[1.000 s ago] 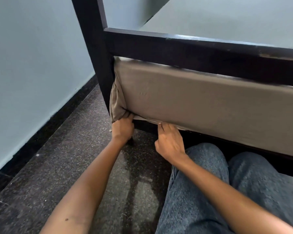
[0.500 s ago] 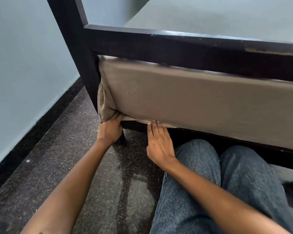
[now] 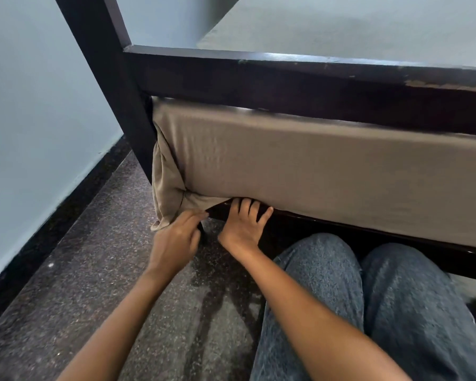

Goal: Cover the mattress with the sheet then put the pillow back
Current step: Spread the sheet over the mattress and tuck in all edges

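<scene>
A taupe sheet is stretched over the side of the mattress, under the dark wooden bed rail. At the bed's left corner the sheet bunches into folds, and a loose end hangs down beside the bedpost. My left hand touches this bunched corner with its fingers laid against the fabric. My right hand, fingers spread, presses its tips at the sheet's lower edge where mattress meets frame. No pillow is in view.
I am low on the speckled dark floor, my knees in grey jeans close against the bed frame. A pale blue wall with a black skirting runs along the left, leaving a narrow strip of floor.
My left hand has drawn back from under the corner and now lies below the bunched fabric. My right hand's fingers have spread apart at the sheet's lower edge.
</scene>
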`<control>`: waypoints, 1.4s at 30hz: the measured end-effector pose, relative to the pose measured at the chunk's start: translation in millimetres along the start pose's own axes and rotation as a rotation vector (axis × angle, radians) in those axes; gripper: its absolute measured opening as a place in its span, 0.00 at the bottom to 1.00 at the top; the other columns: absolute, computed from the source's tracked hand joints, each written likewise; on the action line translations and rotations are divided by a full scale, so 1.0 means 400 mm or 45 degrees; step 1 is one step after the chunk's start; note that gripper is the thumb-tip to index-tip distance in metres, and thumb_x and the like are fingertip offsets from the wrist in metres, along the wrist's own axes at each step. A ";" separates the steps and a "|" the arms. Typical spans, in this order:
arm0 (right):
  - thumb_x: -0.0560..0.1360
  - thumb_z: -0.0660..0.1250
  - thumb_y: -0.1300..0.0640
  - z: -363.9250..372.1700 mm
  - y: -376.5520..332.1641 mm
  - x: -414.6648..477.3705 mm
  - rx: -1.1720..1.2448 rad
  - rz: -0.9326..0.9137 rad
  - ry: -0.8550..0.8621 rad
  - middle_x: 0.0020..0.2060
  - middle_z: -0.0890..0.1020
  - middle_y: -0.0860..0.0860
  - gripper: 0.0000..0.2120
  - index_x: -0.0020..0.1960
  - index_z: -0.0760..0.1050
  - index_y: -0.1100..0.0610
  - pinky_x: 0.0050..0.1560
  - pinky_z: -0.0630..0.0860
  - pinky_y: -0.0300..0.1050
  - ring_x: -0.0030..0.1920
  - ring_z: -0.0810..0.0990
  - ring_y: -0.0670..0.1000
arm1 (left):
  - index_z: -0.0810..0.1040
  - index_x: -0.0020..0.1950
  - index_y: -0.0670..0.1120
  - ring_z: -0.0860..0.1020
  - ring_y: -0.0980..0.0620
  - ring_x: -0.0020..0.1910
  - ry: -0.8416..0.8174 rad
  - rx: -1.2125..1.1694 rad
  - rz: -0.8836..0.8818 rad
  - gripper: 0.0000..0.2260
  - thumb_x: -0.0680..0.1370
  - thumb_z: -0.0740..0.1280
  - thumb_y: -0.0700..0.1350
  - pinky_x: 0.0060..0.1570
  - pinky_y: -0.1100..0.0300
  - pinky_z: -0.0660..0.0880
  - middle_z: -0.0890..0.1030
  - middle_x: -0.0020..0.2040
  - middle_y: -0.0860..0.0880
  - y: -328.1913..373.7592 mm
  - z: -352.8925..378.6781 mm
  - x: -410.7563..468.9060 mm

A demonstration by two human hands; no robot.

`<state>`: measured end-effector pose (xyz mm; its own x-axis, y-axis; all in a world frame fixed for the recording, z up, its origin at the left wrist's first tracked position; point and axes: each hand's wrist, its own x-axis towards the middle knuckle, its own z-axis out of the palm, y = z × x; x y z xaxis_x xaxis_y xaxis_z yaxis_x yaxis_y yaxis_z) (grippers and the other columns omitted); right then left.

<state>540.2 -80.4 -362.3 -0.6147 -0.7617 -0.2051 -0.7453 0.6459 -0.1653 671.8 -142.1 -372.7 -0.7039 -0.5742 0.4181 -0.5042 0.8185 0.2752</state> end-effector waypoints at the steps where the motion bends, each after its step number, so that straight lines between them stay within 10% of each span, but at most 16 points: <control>1: 0.76 0.62 0.51 -0.001 0.001 0.003 -0.011 0.003 -0.001 0.74 0.50 0.57 0.37 0.77 0.44 0.56 0.68 0.32 0.67 0.74 0.45 0.60 | 0.77 0.62 0.46 0.81 0.51 0.51 -0.064 -0.069 -0.032 0.20 0.74 0.54 0.44 0.39 0.58 0.78 0.79 0.60 0.50 0.024 0.018 0.008; 10: 0.76 0.60 0.44 -0.034 0.035 -0.003 0.043 -0.058 -0.122 0.76 0.50 0.56 0.38 0.77 0.44 0.54 0.71 0.36 0.65 0.76 0.45 0.58 | 0.59 0.75 0.53 0.80 0.43 0.53 -0.308 0.086 -0.388 0.26 0.78 0.58 0.41 0.43 0.50 0.77 0.61 0.75 0.55 0.103 0.083 0.053; 18: 0.75 0.64 0.49 -0.075 0.118 -0.072 0.068 -0.404 -0.458 0.76 0.36 0.56 0.31 0.76 0.58 0.50 0.74 0.43 0.56 0.76 0.36 0.56 | 0.56 0.76 0.53 0.77 0.40 0.58 -0.389 0.081 -0.562 0.25 0.79 0.56 0.41 0.52 0.50 0.73 0.68 0.72 0.48 0.109 0.079 0.085; 21: 0.76 0.63 0.51 -0.077 0.098 -0.093 0.250 -0.402 -0.409 0.77 0.42 0.52 0.31 0.76 0.55 0.51 0.73 0.48 0.60 0.76 0.42 0.57 | 0.71 0.70 0.50 0.75 0.50 0.64 -0.206 -0.171 -0.316 0.23 0.75 0.58 0.39 0.61 0.60 0.69 0.75 0.67 0.50 0.041 0.048 0.079; 25: 0.77 0.62 0.54 -0.080 0.063 -0.070 0.313 -0.528 -0.191 0.77 0.52 0.50 0.28 0.75 0.60 0.55 0.72 0.59 0.55 0.75 0.52 0.55 | 0.82 0.54 0.45 0.81 0.48 0.47 0.265 -0.222 -0.498 0.13 0.75 0.61 0.38 0.43 0.63 0.73 0.83 0.51 0.48 -0.006 0.018 0.038; 29: 0.76 0.61 0.56 -0.076 0.003 -0.027 0.201 -0.663 -0.060 0.74 0.62 0.52 0.26 0.72 0.64 0.58 0.69 0.63 0.52 0.72 0.60 0.54 | 0.70 0.69 0.48 0.76 0.39 0.56 -0.156 -0.197 -0.704 0.18 0.79 0.57 0.44 0.46 0.51 0.71 0.78 0.59 0.42 -0.015 0.033 0.040; 42: 0.72 0.65 0.54 -0.077 -0.109 0.006 0.110 -0.554 -0.088 0.64 0.70 0.57 0.26 0.66 0.60 0.58 0.49 0.72 0.52 0.59 0.76 0.60 | 0.73 0.64 0.44 0.74 0.40 0.61 -0.414 -0.179 -1.102 0.17 0.83 0.51 0.50 0.53 0.55 0.68 0.77 0.61 0.42 -0.021 0.020 0.185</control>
<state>563.2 -111.8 -326.0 -0.2278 -0.9601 -0.1625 -0.9046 0.2704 -0.3296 620.0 -191.4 -350.9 -0.2279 -0.9440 -0.2385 -0.8682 0.0861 0.4887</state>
